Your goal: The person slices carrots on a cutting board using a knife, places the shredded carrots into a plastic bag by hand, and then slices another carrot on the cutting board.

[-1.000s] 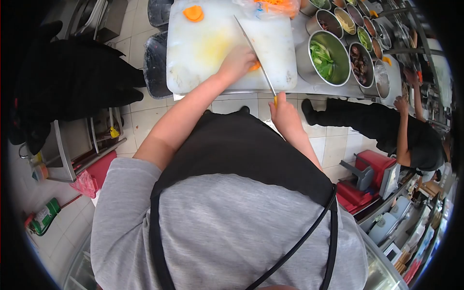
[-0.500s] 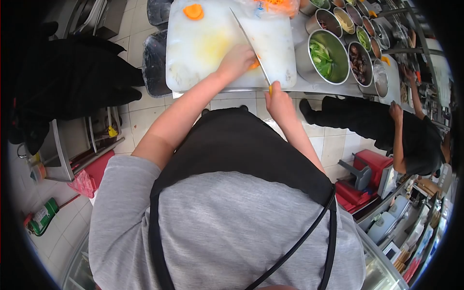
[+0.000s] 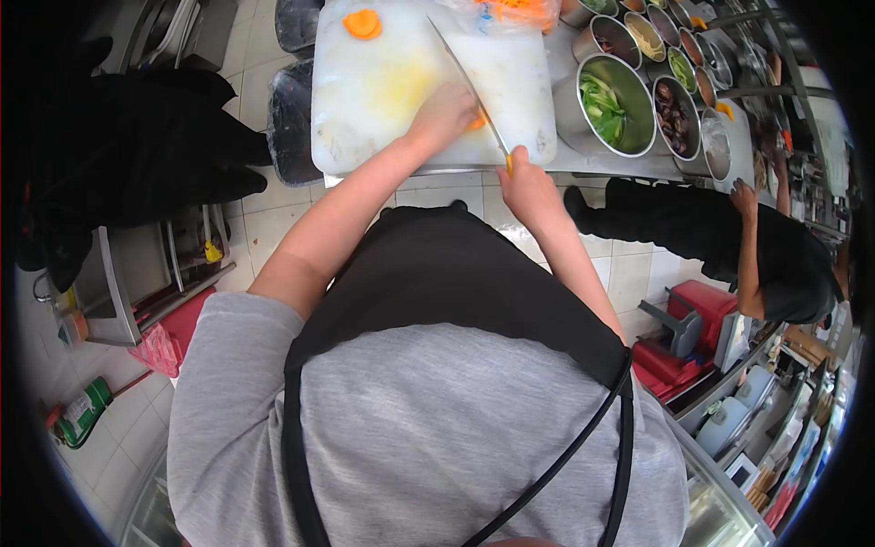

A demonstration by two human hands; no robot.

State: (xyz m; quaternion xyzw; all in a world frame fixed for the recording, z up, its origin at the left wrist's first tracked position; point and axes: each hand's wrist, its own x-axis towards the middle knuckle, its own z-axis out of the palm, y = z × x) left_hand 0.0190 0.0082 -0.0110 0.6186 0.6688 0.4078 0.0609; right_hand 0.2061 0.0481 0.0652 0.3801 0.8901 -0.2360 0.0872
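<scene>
A long knife (image 3: 468, 85) with a yellow handle is in my right hand (image 3: 531, 187), its fingers wrapped round the grip at the board's near right edge. The blade slants away to the upper left across the white cutting board (image 3: 365, 100). My left hand (image 3: 444, 116) presses down on the board just left of the blade, fingers bent over a piece of carrot (image 3: 477, 122). Most of that carrot is hidden under the hand. Another cut carrot piece (image 3: 363, 25) lies at the board's far left.
A plastic bag of shredded carrot (image 3: 515, 13) rests at the board's far edge. To the right stand a steel pot of green leaves (image 3: 603, 108), a pot of dark pieces (image 3: 673, 118) and several smaller pots. Dark bins (image 3: 292, 123) are on the left. A co-worker (image 3: 693, 223) stands at right.
Both hands and the knife have hardly moved; the handle sits slightly further left. At right, the co-worker's arm has shifted.
</scene>
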